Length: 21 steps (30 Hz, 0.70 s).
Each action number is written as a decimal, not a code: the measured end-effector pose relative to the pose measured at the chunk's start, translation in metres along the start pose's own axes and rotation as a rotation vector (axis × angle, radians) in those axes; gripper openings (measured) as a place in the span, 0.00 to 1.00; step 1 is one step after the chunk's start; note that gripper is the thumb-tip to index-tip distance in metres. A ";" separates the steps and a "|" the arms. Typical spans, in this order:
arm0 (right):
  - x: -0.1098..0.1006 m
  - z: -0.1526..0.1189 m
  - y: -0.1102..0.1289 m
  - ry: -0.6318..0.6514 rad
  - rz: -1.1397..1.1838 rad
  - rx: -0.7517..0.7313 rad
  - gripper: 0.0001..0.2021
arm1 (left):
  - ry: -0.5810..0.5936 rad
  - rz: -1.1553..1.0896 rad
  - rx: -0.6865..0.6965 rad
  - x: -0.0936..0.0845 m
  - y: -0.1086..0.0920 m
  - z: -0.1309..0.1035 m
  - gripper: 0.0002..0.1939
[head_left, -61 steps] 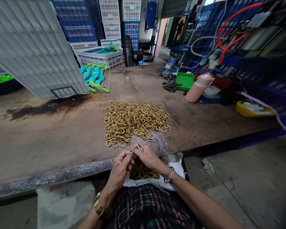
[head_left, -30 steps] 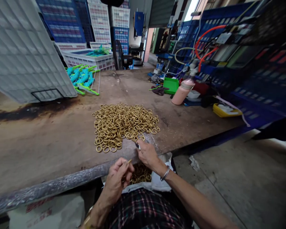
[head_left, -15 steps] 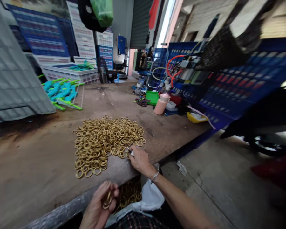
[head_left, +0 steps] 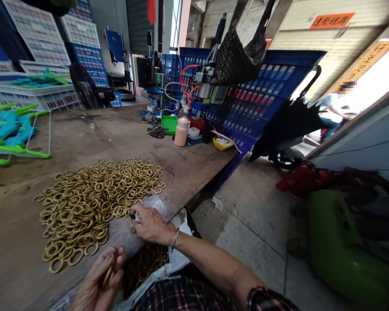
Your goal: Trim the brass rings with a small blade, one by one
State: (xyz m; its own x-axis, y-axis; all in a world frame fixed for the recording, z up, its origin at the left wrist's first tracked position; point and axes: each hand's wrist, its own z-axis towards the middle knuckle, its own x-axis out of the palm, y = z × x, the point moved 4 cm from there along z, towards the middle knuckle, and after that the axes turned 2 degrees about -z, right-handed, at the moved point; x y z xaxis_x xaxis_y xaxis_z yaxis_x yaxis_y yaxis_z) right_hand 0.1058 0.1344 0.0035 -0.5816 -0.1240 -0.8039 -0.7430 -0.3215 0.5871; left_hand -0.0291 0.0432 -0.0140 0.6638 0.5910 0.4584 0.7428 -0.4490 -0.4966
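A wide heap of brass-coloured rings (head_left: 94, 198) lies on the worn brown table (head_left: 194, 170). My right hand (head_left: 151, 224) is at the heap's near right edge, its fingers closed on a small dark and white object (head_left: 135, 217) that I cannot identify. One ring touches these fingertips. My left hand (head_left: 100, 276), near the table's front edge, is curled around a few brass rings (head_left: 108, 276). Below the edge, between my hands, an open white sack (head_left: 178, 252) holds many more rings (head_left: 145, 263).
Turquoise and lime-green pieces (head_left: 13, 129) sit at the left. Further back on the table are a pink bottle (head_left: 182, 131), a green tray (head_left: 169, 125) and a yellow dish (head_left: 222, 143). Blue crates (head_left: 259, 93) stand behind. A person (head_left: 330, 108) is outside at the right.
The view has swung to the right, so the heap and table appear further left. Both hands stay close to their earlier places at the table edge, still closed.
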 end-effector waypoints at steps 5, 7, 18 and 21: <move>0.010 -0.003 0.016 0.086 0.340 0.050 0.12 | 0.126 0.055 0.117 0.002 -0.004 0.006 0.12; 0.014 -0.003 0.017 0.106 0.484 0.135 0.11 | 0.144 0.087 0.174 0.003 -0.006 0.007 0.14; 0.023 -0.014 0.017 0.153 0.910 0.326 0.07 | 0.173 0.696 0.803 0.024 -0.015 -0.005 0.06; 0.025 -0.016 0.017 0.186 0.895 0.327 0.07 | 0.201 0.733 0.817 0.020 -0.012 -0.003 0.06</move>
State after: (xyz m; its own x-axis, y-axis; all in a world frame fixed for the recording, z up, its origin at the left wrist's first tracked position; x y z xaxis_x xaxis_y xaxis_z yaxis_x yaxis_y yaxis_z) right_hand 0.0836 0.1106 -0.0078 -0.9357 -0.3513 -0.0331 -0.1231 0.2370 0.9637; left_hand -0.0241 0.0583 0.0031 0.9749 0.2116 -0.0697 -0.0658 -0.0252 -0.9975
